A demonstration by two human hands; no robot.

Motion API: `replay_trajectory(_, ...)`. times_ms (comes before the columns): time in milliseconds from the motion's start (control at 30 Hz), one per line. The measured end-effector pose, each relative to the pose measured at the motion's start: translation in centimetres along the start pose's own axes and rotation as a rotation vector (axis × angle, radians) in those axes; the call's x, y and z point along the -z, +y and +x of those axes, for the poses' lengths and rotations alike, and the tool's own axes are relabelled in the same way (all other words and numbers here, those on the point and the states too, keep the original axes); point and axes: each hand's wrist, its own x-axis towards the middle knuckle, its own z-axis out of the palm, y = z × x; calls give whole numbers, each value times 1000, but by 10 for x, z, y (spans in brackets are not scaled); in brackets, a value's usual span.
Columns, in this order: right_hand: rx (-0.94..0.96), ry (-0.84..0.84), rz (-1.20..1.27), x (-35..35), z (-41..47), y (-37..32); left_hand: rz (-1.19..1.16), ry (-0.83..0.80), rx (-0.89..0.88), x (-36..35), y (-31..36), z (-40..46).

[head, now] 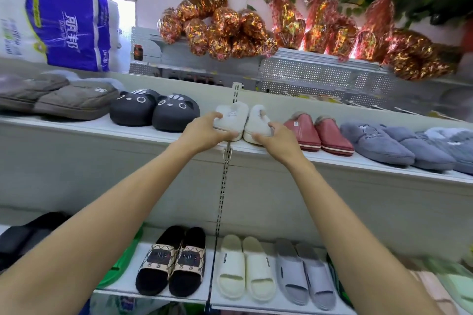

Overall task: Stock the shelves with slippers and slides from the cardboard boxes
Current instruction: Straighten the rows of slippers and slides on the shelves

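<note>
Two white fluffy slippers stand side by side on the upper white shelf (107, 126), toes toward me. My left hand (204, 132) grips the toe of the left white slipper (231, 116), thumb on top and fingers under its front. My right hand (275, 139) grips the toe of the right white slipper (257, 120) in the same way. Both arms reach up from the bottom of the view. No cardboard box is in view.
On the upper shelf: grey-brown slippers (71, 101), black cat-face slippers (153, 110), red slippers (320, 133), grey-blue slippers (384, 144). The lower shelf (212, 276) holds patterned black slides (171, 262), cream slides (245, 268), grey slides (304, 273). Foil-wrapped bundles (225, 30) and a tissue pack (58, 23) sit above.
</note>
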Motion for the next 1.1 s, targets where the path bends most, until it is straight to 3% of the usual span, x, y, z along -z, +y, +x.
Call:
replay_trajectory(133, -16, 49, 10, -5, -6, 0, -37, 43, -31, 2, -4, -1)
replay_trajectory(467, -37, -12, 16, -4, 11, 4, -5, -1, -87, 1, -3, 3)
replay_trajectory(600, 15, 79, 3, -7, 2, 2, -130, 31, -146, 8, -6, -12)
replay_trajectory(700, 150, 209, -22, -13, -11, -14, -194, 144, -237, 37, -20, -30)
replay_trajectory(833, 316, 180, 14, -34, -26, -65, -85, 399, -380, 97, -60, -45)
replay_trajectory(933, 350, 109, 31, -62, -31, -106, -128, 473, -222, 136, -109, -40)
replay_trajectory(1100, 253, 27, 6, -115, -14, -158, -180, 303, -47, 163, -162, -34)
